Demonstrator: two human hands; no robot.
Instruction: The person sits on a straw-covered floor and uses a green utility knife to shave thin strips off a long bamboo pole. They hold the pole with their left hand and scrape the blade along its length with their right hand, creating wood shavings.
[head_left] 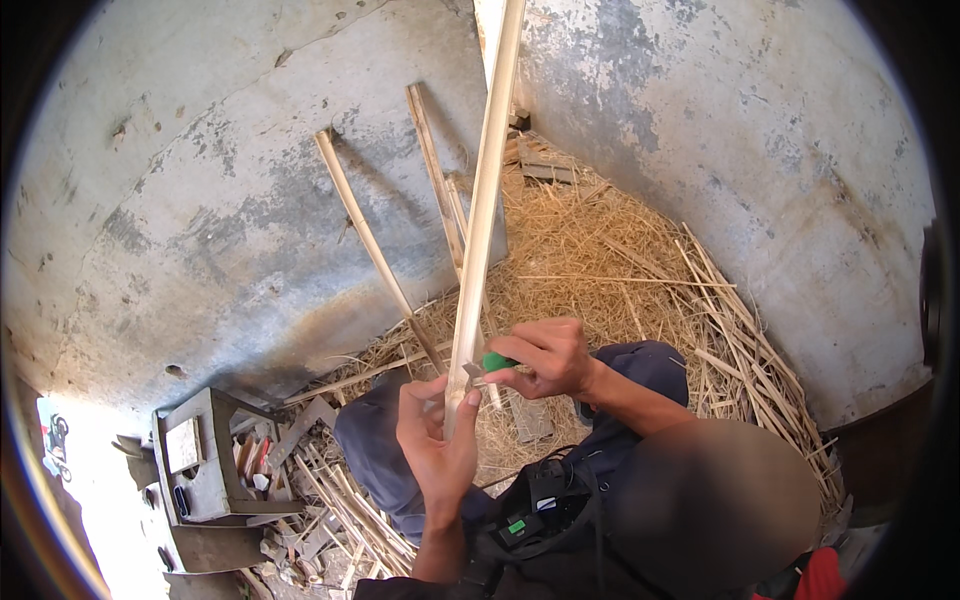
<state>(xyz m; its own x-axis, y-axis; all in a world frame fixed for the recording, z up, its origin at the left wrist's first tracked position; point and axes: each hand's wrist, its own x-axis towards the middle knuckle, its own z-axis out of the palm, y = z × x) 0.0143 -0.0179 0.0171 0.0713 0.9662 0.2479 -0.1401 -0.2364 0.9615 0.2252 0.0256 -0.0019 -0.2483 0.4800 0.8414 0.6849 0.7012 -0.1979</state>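
A long, pale split-bamboo or wooden strip (483, 220) rises from between my knees past the top edge of the picture. My left hand (437, 435) grips its lower end, thumb on one side and fingers on the other. Closed around the green handle (497, 361) of a small bladed tool is my right hand (552, 357). The tool's short metal blade (472, 370) lies against the strip's face, just above my left thumb. Its exact shape is too small to make out.
Other poles (362, 225) lean on the worn wall (240, 200). Straw-like shavings (590, 240) cover the floor, with thin strips (750, 350) piled at the right. A grey stool-like box (205, 455) holding scraps stands at the lower left, beside more strips (350, 500).
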